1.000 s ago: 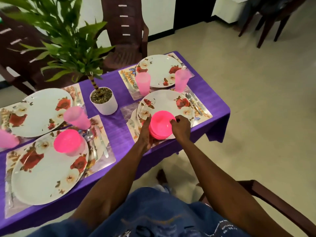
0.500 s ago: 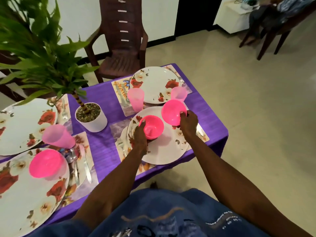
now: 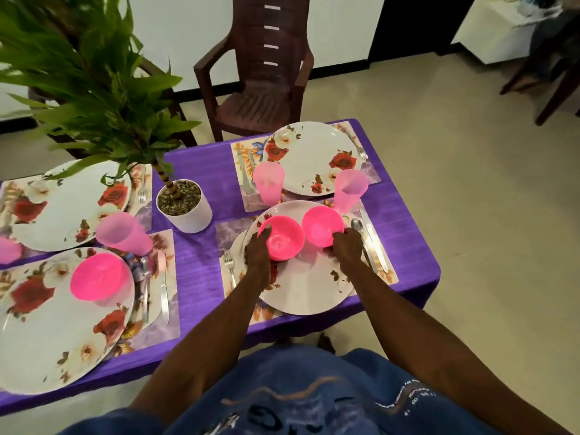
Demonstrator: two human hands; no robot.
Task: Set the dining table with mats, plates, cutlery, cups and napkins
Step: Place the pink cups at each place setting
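With our left hand [image 3: 258, 250] gripping one pink bowl [image 3: 284, 242] and right hand [image 3: 344, 246] gripping another pink bowl [image 3: 321, 225], rims beyond our fingers could clip the pink tumbler [image 3: 350, 189].

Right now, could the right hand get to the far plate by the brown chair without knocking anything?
Probably, with care. The right hand grips a pink bowl, and a pink cup stands directly between it and the far plate. Lifting above the cup should leave the way free.

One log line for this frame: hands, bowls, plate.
left hand holds left pink bowl | right hand holds right pink bowl | both over near plate
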